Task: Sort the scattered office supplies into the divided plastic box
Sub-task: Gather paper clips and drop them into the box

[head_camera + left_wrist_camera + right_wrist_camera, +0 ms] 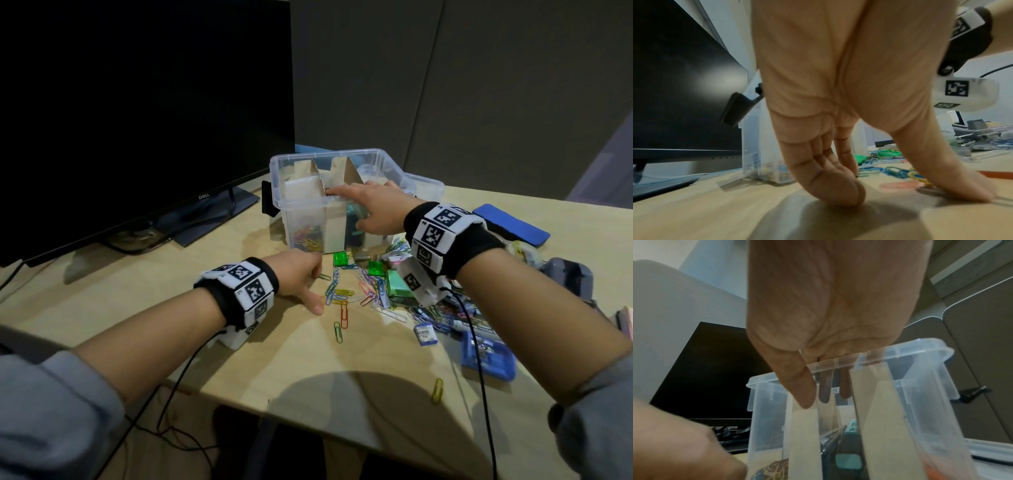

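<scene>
The clear divided plastic box stands on the pale wooden worktop, just right of a black monitor's stand, with brown cardboard dividers upright inside; coloured paper clips lie in its left front compartment and a dark item with a teal label sits in the middle one. The right hand reaches over the box's near rim, its fingers straight and extended down into the middle compartment between 2 dividers, the thumb outside against the front wall; whether they hold anything small cannot be told. The left hand rests on the worktop just in front of the box, fingers bunched with their tips on the wood and the thumb spread out to the right, pressing down at the edge of the scattered paper clips; it grasps nothing that shows. Among the clips lie 2 green clips, a pale green block and small labelled packets, and further right a blue plastic case and a blue eraser-like pad. A yellow paper clip lies alone near the front edge. The monitor reads "DELL" on its lower bezel. Both wrists wear black bands with square black-and-white marker tags.
</scene>
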`<state>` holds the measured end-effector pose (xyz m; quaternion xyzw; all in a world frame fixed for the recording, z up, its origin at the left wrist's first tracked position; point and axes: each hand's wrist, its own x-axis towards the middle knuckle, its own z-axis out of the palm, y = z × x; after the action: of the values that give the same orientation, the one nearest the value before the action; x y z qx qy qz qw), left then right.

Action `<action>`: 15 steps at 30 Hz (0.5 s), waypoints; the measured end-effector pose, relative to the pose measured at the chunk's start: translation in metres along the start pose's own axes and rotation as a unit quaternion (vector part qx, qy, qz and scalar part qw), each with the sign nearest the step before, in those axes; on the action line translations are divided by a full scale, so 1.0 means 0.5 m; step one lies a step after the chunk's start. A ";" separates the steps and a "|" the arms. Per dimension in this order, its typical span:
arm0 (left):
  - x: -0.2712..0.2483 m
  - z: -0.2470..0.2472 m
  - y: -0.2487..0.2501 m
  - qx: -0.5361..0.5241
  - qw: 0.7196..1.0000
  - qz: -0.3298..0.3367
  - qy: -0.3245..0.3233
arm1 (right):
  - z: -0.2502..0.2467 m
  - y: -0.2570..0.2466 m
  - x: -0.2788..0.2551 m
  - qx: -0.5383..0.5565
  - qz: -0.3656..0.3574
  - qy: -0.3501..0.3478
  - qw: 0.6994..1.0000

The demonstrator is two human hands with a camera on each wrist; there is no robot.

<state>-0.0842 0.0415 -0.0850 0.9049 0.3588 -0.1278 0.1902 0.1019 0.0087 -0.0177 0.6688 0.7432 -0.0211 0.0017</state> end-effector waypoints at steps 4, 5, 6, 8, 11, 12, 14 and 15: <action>0.029 -0.005 0.026 0.019 0.999 0.024 0.033 | 0.000 -0.003 -0.002 -0.003 0.002 0.007 1.000; 0.033 -0.006 0.032 0.032 0.998 0.028 0.035 | 0.001 -0.003 -0.002 -0.002 0.001 0.007 1.000; 0.034 -0.007 0.038 0.050 0.998 0.028 0.038 | 0.002 -0.002 -0.001 -0.001 0.001 0.008 1.000; 0.027 -0.007 0.050 0.078 0.995 0.029 0.047 | 0.003 -0.001 0.001 -0.002 0.000 0.009 1.000; 0.003 0.011 0.063 0.069 0.995 0.061 0.040 | 0.003 0.002 0.003 0.002 -0.003 0.010 1.000; -0.006 0.020 0.068 0.074 0.994 0.079 0.021 | 0.003 0.002 0.003 0.006 -0.004 0.010 1.000; -0.019 0.038 0.080 0.106 0.988 0.107 -0.016 | 0.002 0.002 0.002 0.011 -0.004 0.012 1.000; -0.021 0.046 0.087 0.122 0.985 0.118 -0.022 | 0.003 0.002 0.002 0.010 -0.003 0.012 1.000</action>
<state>-0.0638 -0.0040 -0.0907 0.9542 0.2267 -0.1673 0.1005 0.1028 0.0095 -0.0190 0.6668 0.7448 -0.0204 -0.0143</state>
